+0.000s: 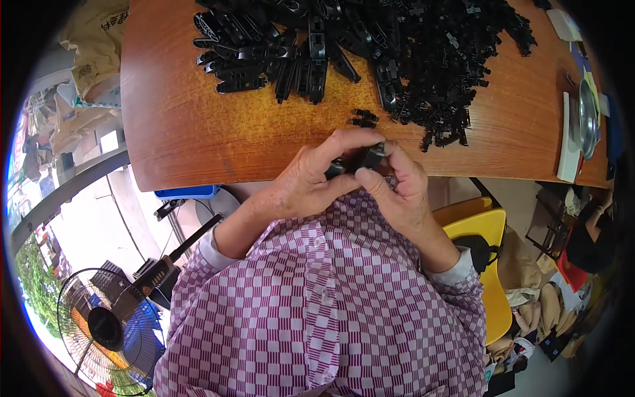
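Just off the table's front edge, my two hands meet around a black plastic part (372, 156). My left hand (317, 169) curls its fingers and thumb about the part's left side. From the other side, my right hand (400, 182) pinches it between thumb and fingers. Much of the part is hidden by the fingers. A few small black pieces (364, 118) lie on the table right beyond my hands. Farther back is a heap of long black plastic housings (316, 59), and to its right a pile of small black clips (436, 79).
The brown wooden table (178, 132) has a worn yellow patch. At its right end sit a round metal dish (587, 119) and a white strip (567, 139). A yellow chair (489, 238) stands at lower right, a fan (106, 327) at lower left. Another person's arm (595, 221) shows far right.
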{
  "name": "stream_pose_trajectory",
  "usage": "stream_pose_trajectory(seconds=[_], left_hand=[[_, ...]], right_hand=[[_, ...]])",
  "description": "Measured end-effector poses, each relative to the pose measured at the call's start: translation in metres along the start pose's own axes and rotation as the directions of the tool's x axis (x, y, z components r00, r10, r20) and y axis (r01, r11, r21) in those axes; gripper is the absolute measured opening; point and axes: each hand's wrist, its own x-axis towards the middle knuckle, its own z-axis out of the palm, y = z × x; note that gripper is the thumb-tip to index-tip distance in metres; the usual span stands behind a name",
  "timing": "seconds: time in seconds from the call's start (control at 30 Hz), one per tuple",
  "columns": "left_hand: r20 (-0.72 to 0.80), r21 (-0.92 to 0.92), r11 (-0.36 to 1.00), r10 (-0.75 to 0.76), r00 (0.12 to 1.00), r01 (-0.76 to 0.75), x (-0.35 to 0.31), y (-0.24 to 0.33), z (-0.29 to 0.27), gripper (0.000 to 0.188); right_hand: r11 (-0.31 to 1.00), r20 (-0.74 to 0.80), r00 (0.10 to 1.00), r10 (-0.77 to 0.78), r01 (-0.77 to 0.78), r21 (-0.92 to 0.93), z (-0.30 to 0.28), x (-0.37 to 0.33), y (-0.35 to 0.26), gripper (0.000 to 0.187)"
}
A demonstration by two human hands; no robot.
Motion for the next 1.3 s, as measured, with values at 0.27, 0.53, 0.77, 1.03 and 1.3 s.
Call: stream_pose_trajectory(seconds=[0.27,0.53,0.77,1.03,1.3], left_hand=[[-0.197,0.195,0.953,-0.194,0.961,0.232,-0.041,0.018,-0.094,0.060],[-0.367,0.905,0.222,-0.020,0.930,0.362,-0.062,0.030,-0.168,0.053],[-0.125,0.969,0.241,0.312,0.942,0.048,-0.020,0.023,-0.102,0.027],[0.268,0.960,-0.012,0.320,0.909,-0.279,0.069,-0.008,-0.066,0.024],[0.108,0.948,0.247,0.343,0.933,-0.200,0.085,0.033,-0.072,0.019]], right_hand=[[0.573,-0.081,0.923,-0.376,0.163,-0.804,-0.067,-0.001,-0.013,0.031],[0.096,-0.072,0.912,-0.405,-0.036,-0.995,-0.065,0.006,0.000,0.019],[0.161,-0.019,0.878,-0.479,0.067,-0.985,-0.069,0.007,0.000,0.018],[0.131,0.129,0.821,-0.557,0.239,-0.962,-0.037,0.016,-0.010,0.026],[0.012,0.326,0.754,-0.570,0.404,-0.915,-0.012,0.060,0.015,0.020]])
